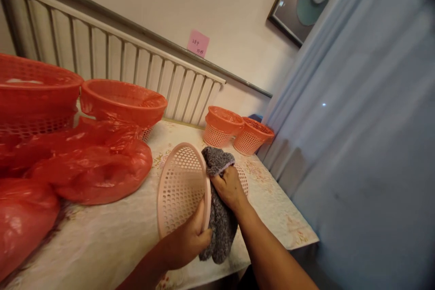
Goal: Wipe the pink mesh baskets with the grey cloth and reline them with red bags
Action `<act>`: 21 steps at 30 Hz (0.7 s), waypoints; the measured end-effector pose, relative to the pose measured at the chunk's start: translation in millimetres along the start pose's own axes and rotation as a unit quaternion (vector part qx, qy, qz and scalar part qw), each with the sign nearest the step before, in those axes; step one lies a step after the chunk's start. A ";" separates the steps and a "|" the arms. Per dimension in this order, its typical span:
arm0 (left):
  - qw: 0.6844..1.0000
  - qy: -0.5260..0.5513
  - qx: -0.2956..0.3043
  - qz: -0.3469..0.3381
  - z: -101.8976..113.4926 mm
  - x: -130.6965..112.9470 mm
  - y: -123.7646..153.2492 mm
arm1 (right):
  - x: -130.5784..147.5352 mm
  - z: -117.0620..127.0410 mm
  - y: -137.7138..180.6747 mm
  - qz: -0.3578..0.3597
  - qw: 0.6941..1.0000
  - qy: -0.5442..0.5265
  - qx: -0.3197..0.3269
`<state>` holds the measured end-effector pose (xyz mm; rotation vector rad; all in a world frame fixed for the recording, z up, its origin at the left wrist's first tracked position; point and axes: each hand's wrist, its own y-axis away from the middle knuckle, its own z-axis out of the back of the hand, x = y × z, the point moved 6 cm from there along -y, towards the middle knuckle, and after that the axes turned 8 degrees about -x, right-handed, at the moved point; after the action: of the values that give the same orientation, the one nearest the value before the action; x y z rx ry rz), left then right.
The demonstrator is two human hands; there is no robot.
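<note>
My left hand grips the lower rim of a pale pink perforated basket, holding it tilted on its side above the table. My right hand is closed on a grey fluffy cloth and presses it against the basket's outer side. The cloth drapes down between my two hands, and its top end sticks up past my fingers.
The table has a pale floral cover. Red plastic bags lie at the left, with two large red baskets behind them. Two small orange baskets stand at the far right corner. A light blue curtain hangs along the right.
</note>
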<state>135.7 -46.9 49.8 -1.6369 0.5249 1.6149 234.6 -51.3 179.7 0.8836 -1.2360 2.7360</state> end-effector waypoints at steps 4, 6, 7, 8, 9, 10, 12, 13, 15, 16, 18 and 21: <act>0.998 0.062 0.004 0.001 -1.6 -6.3 -4.5 | -0.9 -7.1 4.3 0.011 1.000 -0.006 -0.014; 0.993 0.121 0.006 -0.011 -3.5 -15.0 -6.7 | 0.1 -7.4 15.0 0.021 1.000 0.000 -0.018; 0.989 0.146 0.004 -0.025 -4.2 -20.3 -7.3 | 1.0 -6.6 21.0 0.026 0.999 0.007 -0.018; 0.986 0.162 0.000 -0.039 -4.9 -25.1 -7.6 | 2.1 -5.3 27.1 0.032 0.999 0.016 -0.016; 0.985 0.165 -0.004 -0.048 -5.9 -28.6 -7.4 | 3.3 -3.5 32.7 0.039 0.999 0.026 -0.014; 0.987 0.155 -0.009 -0.048 -7.3 -30.2 -6.9 | 4.3 -1.5 37.7 0.046 0.998 0.036 -0.010; 0.992 0.116 -0.026 -0.027 -10.1 -27.8 -5.0 | 4.1 2.2 44.6 0.054 0.997 0.052 0.002; 0.994 0.102 -0.038 -0.015 -10.8 -25.1 -3.8 | 2.2 3.9 46.0 0.056 0.997 0.058 0.008; 0.993 0.104 -0.056 -0.003 -12.2 -20.0 -1.4 | -7.1 7.6 44.7 0.052 0.996 0.066 0.012; 0.992 0.117 -0.056 -0.001 -13.4 -17.9 -0.5 | -15.1 9.8 42.4 0.046 0.996 0.070 0.008; 0.989 0.143 -0.045 -0.001 -16.1 -14.3 0.3 | -38.6 17.0 36.2 0.025 0.997 0.077 -0.018; 0.989 0.145 -0.038 0.002 -16.9 -10.0 0.3 | -88.0 33.9 30.9 -0.043 0.992 0.092 -0.077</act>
<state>145.3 -61.9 57.8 -1.9430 0.6211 1.4216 317.9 -77.4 132.5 0.6376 -1.3180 2.5468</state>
